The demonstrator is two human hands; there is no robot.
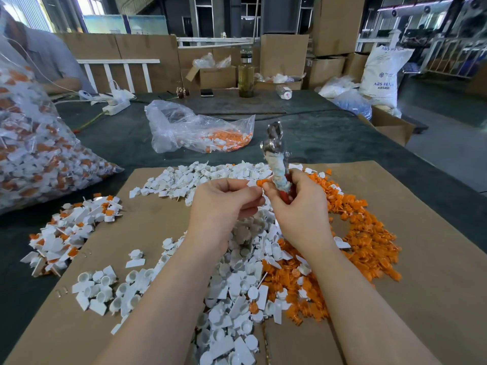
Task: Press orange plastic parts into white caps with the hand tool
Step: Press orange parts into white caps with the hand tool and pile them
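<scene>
1. I see my left hand (224,204) pinching a white cap (251,183) at its fingertips, raised above the piles
2. My right hand (297,204) grips the hand tool (276,156) upright, metal head pointing far, and its fingertips pinch an orange part (261,183) touching the cap
3. On the cardboard sheet (158,219), white caps (232,285) lie heaped near and centre, orange parts (369,233) to the right
4. Assembled pieces (71,230) sit left; a clear bag (195,130) lies far
</scene>
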